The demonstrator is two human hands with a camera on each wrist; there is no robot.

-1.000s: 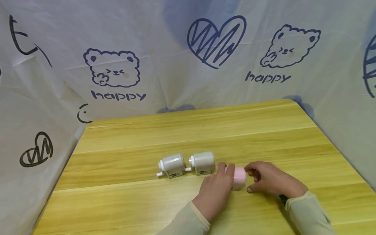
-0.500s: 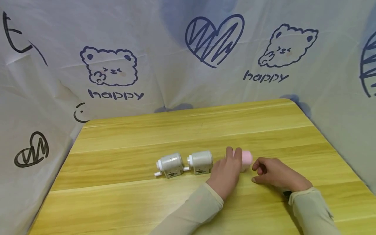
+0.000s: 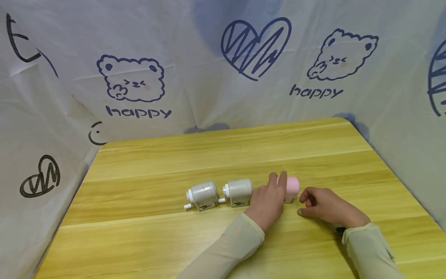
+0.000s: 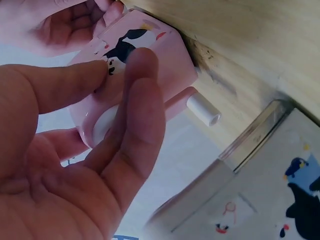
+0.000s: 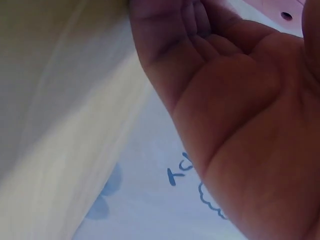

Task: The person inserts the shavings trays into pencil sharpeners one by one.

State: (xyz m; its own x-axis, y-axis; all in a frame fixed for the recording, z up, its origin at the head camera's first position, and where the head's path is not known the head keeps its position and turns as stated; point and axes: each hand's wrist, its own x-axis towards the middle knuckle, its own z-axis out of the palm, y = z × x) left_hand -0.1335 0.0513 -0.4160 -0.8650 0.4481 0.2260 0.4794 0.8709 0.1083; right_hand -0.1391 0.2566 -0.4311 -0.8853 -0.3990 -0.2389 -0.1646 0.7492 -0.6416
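A pink hand-crank pencil sharpener (image 3: 293, 186) with a penguin picture stands on the table. My left hand (image 3: 267, 201) holds it from its left side, thumb on the pictured face and fingers around the crank end. Its white-tipped crank handle (image 4: 204, 109) sticks out past the fingers in the left wrist view. Close to the sharpener's right end is my right hand (image 3: 327, 207), its fingers loosely bent and gripping nothing. Two grey-white pencil sharpeners, a middle one (image 3: 240, 193) and a leftmost one (image 3: 205, 196), stand in a row to the left, cranks pointing left.
The wood-grain table (image 3: 139, 240) has a rounded far edge. Behind it and along both sides hangs a pale cloth (image 3: 195, 89) printed with bears and hearts.
The pink pencil sharpener, in my left hand, has moved away from me and a little right, into line with the grey ones. My right hand followed slightly. The last half second shows almost no motion.
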